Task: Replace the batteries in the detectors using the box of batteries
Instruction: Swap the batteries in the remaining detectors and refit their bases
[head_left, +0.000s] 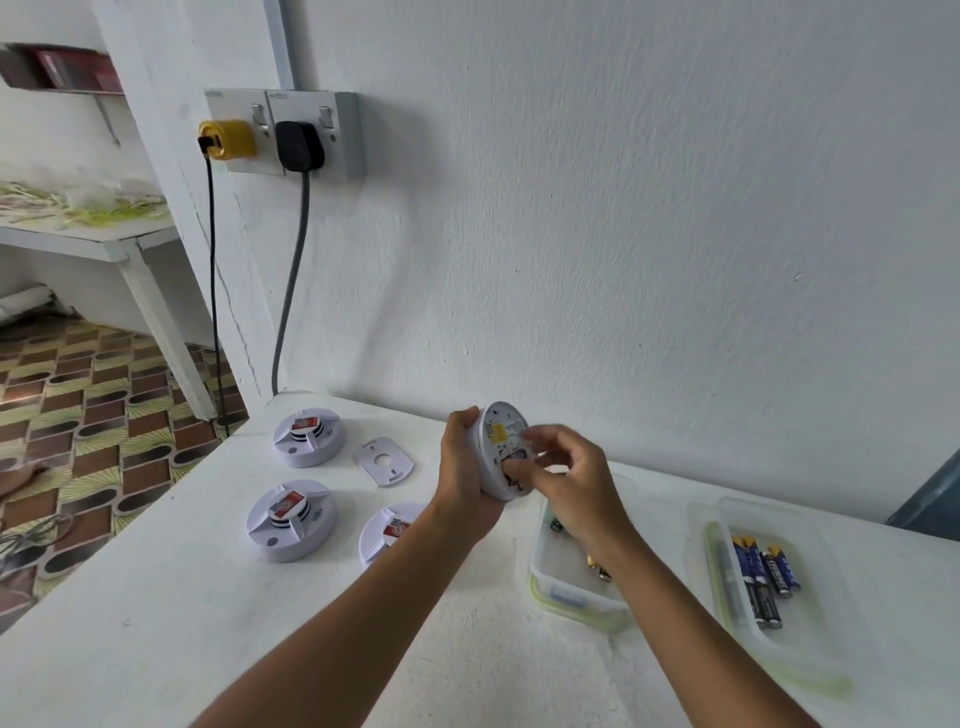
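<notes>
Fingers (524, 470) of right hand (566, 483) curled into open back of detector (501, 452), apparently pinching a battery, unclear; left hand (462, 462) gripping rim, back tilted rightward

Your left hand (464, 467) grips a white detector (500, 451) tilted on edge above the table (208, 613), its back turned to you, while your right hand (563, 480) has curled fingers at its open battery bay. Three more detectors (308, 435) sit toward the table's left edge beside a loose mounting plate (383, 460). Toward the right edge stand a clear box (569, 597) and a lid (758, 571) carrying blue batteries (766, 571)
</notes>
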